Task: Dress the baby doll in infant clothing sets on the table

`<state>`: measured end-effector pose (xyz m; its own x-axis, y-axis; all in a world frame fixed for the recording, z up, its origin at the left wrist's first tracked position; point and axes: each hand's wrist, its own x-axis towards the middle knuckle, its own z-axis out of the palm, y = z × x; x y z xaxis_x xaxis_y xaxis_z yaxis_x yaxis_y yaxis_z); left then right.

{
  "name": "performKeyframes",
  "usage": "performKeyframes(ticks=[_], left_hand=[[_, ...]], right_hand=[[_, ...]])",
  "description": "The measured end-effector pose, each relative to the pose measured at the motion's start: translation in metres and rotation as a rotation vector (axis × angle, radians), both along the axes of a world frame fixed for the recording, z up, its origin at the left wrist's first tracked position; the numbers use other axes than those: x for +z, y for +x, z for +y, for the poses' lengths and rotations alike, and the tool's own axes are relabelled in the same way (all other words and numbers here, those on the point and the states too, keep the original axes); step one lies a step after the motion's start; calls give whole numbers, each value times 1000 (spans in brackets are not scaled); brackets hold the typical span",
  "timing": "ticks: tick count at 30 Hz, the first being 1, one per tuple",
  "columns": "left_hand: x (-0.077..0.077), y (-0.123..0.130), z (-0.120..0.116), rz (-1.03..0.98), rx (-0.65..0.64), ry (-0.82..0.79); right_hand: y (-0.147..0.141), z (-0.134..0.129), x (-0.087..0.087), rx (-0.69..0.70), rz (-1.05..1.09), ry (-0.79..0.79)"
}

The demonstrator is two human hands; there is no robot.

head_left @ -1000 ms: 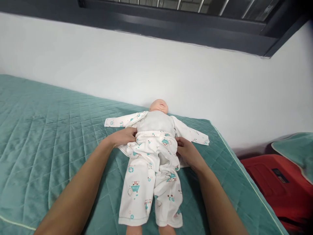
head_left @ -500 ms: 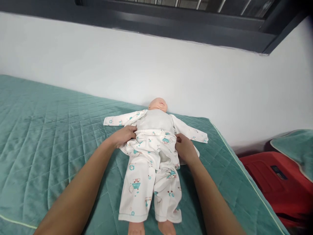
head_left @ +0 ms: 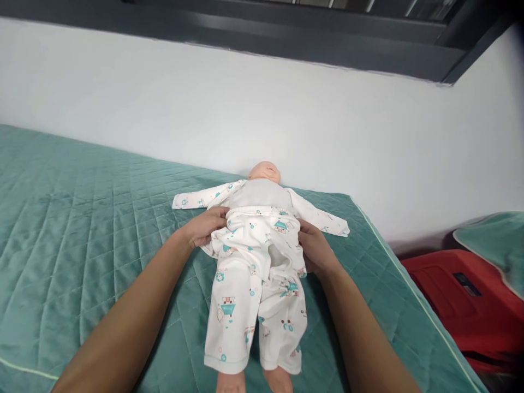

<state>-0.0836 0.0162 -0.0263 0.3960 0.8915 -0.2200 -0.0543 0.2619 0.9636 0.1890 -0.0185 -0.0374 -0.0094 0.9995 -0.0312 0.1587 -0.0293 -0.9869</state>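
A baby doll [head_left: 265,171] lies on its back, head towards the wall, both sleeved arms spread out. Its printed white trousers [head_left: 235,305] reach up to the belly, with the waistband over a plain pale torso. My left hand [head_left: 208,225] is closed at the left side of the waistband, its fingertips partly behind the cloth. On the right side, my right hand [head_left: 314,245] has its fingers at the trousers' edge, largely tucked behind the fabric. The printed white top [head_left: 317,214] lies around the doll's shoulders and arms. Bare feet stick out of the trouser legs.
Green quilted bedding [head_left: 102,245] lies under the doll. A white wall [head_left: 204,109] rises behind it, below a dark window frame [head_left: 286,41]. Beyond the bed's right edge is a red plastic object [head_left: 446,289], with green cloth [head_left: 497,243] partly over it.
The waistband sits slightly higher on the belly. My right hand has moved a little right, and its fingers are further behind the cloth. The trouser legs have shifted slightly.
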Motion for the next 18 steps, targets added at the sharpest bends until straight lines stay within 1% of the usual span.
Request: performKeyframes(ticks=[3,6,8,11,15,18], left_hand=[[-5,-1,2,-127,14,-13],[-7,-2,3,-153,30,-2],[-6,-3,3,-138,24,-4],[-5,-4,1,-98,-33,22],[-3,-4,1,-36,-96,106],[-2,-5,2,33,-134,183]], right_hand=[[-5,-2,5,35,206,-53],[-7,-2,6,25,259,-89],[-5,-1,4,2,240,-93],[-1,0,0,-3,155,-52],[5,1,-5,37,59,3],[9,3,-8,4,-48,8]])
